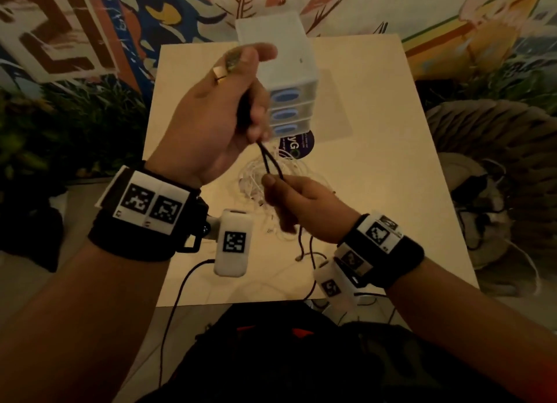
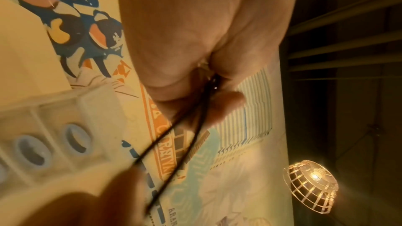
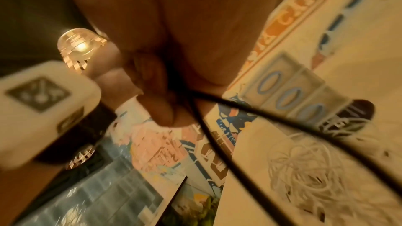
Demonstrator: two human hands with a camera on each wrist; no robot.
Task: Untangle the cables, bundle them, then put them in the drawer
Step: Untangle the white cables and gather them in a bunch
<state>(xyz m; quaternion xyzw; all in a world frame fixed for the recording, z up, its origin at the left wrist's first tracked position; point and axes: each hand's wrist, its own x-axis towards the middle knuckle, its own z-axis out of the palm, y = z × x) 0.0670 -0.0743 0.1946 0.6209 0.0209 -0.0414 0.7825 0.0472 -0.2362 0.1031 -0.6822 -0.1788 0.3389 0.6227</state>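
Observation:
Above the table, my left hand point(image 1: 241, 101) grips a folded bunch of the black cable point(image 1: 271, 161), its fingers curled round the dark coil. Two strands run down to my right hand point(image 1: 286, 197), which pinches them lower and nearer me. The loose end of the black cable point(image 1: 301, 243) hangs to the tabletop. In the left wrist view the two black strands point(image 2: 174, 143) cross below the fingers. In the right wrist view the black cable point(image 3: 282, 119) leaves the curled fingers. A tangle of white cables point(image 1: 259, 179) lies on the table under the hands, also visible as white cables point(image 3: 315, 169).
A small white drawer unit point(image 1: 286, 80) with three shut drawers and blue oval handles stands at the table's point(image 1: 376, 161) far middle, beside a dark round sticker point(image 1: 297, 145). A dark bag lies at the near edge. A painted wall stands behind.

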